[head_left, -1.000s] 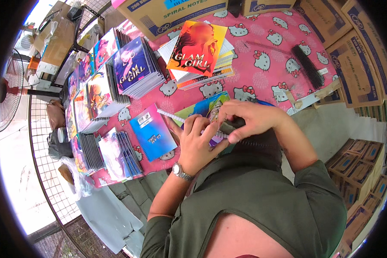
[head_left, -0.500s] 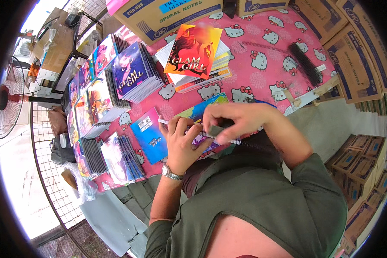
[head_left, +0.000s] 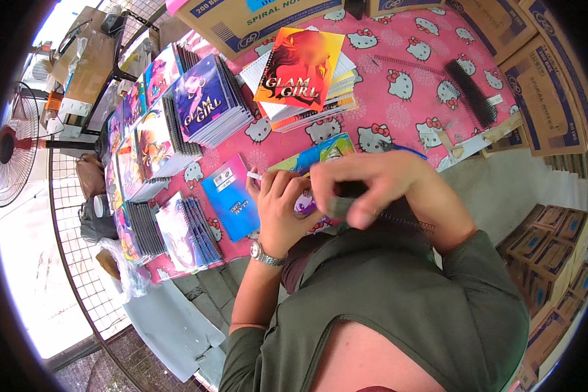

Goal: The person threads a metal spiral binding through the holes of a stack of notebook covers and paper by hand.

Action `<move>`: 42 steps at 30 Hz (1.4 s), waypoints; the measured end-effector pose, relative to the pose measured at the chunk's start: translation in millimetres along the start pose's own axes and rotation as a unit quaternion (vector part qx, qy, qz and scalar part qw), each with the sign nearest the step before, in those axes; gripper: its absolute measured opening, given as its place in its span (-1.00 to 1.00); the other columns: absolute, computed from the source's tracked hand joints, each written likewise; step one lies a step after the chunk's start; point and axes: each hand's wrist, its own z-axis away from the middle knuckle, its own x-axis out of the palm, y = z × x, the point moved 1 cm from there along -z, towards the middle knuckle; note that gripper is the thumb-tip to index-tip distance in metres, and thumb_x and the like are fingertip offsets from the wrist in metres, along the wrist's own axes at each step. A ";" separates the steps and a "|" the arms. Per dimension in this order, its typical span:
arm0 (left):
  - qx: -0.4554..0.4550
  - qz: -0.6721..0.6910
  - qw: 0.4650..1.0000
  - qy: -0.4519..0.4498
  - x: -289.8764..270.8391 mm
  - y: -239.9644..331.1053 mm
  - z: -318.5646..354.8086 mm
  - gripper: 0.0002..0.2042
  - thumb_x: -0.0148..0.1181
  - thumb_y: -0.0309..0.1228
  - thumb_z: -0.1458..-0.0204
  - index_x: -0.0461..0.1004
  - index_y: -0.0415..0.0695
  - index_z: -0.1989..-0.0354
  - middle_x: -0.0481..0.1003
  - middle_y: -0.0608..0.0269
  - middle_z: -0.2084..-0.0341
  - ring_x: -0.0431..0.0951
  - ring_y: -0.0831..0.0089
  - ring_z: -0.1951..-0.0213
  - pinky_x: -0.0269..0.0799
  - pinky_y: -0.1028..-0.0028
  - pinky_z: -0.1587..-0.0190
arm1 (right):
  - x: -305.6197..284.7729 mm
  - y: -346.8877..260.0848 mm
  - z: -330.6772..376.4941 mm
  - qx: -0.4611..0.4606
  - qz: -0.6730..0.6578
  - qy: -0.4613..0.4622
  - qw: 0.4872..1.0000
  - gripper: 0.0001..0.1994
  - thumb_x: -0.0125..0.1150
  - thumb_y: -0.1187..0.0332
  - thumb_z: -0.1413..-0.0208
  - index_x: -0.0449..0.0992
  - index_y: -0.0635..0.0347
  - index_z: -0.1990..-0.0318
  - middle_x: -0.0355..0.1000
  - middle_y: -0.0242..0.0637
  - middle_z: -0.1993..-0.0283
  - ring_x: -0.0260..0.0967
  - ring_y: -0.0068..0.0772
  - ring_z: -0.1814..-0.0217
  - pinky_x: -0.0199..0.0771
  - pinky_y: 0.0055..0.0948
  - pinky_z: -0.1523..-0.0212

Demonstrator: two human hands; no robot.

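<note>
Gripping a purple-covered paper notebook (head_left: pixel 305 204) just right of the flat blue-and-pink spiral notebook (head_left: pixel 234 212), the left hand (head_left: pixel 282 204) was nearer that landmark than the curled right hand (head_left: pixel 382 183), its hold unclear, near a thin dark wire coil (head_left: pixel 411 223) stretching farther right.

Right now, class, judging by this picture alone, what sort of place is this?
Probably a small notebook-binding or packing workspace: stacks of spiral notebooks cover the left of a pink patterned table, a bundle of black coils lies toward its right end, and cardboard cartons are piled nearby.
</note>
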 end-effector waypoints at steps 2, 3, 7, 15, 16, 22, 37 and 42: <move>-0.015 -0.015 1.000 -0.002 0.0 0.3 -1.2 -0.58 0.55 -0.17 0.37 0.52 0.01 0.31 0.49 0.38 0.29 0.46 0.25 0.07 0.12 0.02 -0.09 | -3.4 10.0 -5.0 0.011 0.100 0.039 0.994 -0.56 0.45 0.07 -0.02 0.51 0.15 0.08 0.36 -0.35 0.17 0.30 -0.38 0.10 0.30 -0.38 0.02; -0.022 -0.023 0.999 -0.004 -1.1 0.4 -1.7 -0.57 0.56 -0.17 0.37 0.52 0.01 0.31 0.49 0.37 0.29 0.46 0.25 0.07 0.12 0.02 -0.09 | -5.4 13.0 -5.6 0.020 0.145 0.068 0.987 -0.56 0.45 0.06 -0.02 0.51 0.15 0.08 0.36 -0.35 0.17 0.29 -0.38 0.10 0.30 -0.40 0.02; -0.019 -0.024 0.999 0.008 1.3 -1.0 -4.1 -0.52 0.58 -0.18 0.40 0.49 -0.02 0.28 0.50 0.35 0.28 0.46 0.22 0.04 0.14 0.07 -0.11 | -5.1 -1.4 -9.1 -0.019 -0.048 -0.023 0.998 -0.55 0.45 0.06 -0.03 0.49 0.15 0.06 0.35 -0.39 0.15 0.26 -0.44 0.10 0.30 -0.42 0.04; -0.034 0.074 0.996 0.021 -19.5 -27.0 -0.5 -0.62 0.49 -0.54 0.26 0.53 -0.16 0.20 0.52 0.12 0.16 0.46 0.04 -0.08 0.36 0.07 -0.11 | -15.6 8.4 -28.3 0.067 -0.078 -0.007 0.995 -0.51 0.45 0.04 -0.05 0.46 0.14 -0.01 0.30 -0.48 0.13 0.23 -0.60 0.10 0.26 -0.49 0.08; -0.042 0.066 0.997 0.030 -20.6 -27.3 3.3 -0.66 0.46 -0.59 0.22 0.55 -0.18 0.20 0.53 0.13 0.15 0.51 0.11 -0.05 0.42 0.16 -0.07 | -11.6 12.9 -30.6 0.037 -0.138 -0.008 0.990 -0.51 0.45 0.05 -0.06 0.46 0.14 -0.01 0.29 -0.49 0.15 0.22 -0.60 0.11 0.26 -0.50 0.09; -0.138 0.200 0.970 -0.027 -14.6 -37.7 13.6 -0.71 0.40 -0.64 0.17 0.52 -0.26 0.23 0.53 0.14 0.24 0.57 0.31 0.21 0.46 0.40 0.14 | -10.8 13.8 -29.8 0.104 0.030 0.010 0.994 -0.53 0.44 0.06 -0.06 0.46 0.13 -0.01 0.26 -0.51 0.20 0.21 -0.63 0.12 0.26 -0.53 0.11; -0.047 0.203 0.976 -0.063 -22.3 -40.4 7.6 -0.70 0.49 -0.54 0.14 0.55 -0.27 0.22 0.57 0.10 0.24 0.62 0.22 0.20 0.50 0.37 0.15 | -0.7 20.2 -36.8 -0.051 -0.271 -0.048 0.960 -0.48 0.50 0.02 -0.03 0.46 0.12 -0.01 0.32 -0.47 0.18 0.25 -0.59 0.15 0.27 -0.50 0.13; -0.045 0.197 0.978 -0.054 -19.8 -38.5 5.9 -0.65 0.48 -0.56 0.17 0.53 -0.29 0.17 0.59 0.12 0.27 0.61 0.29 0.21 0.48 0.42 0.13 | -6.4 12.4 -38.8 0.049 -0.090 0.023 0.994 -0.52 0.47 0.08 -0.05 0.46 0.14 0.00 0.28 -0.51 0.27 0.24 -0.64 0.22 0.28 -0.53 0.23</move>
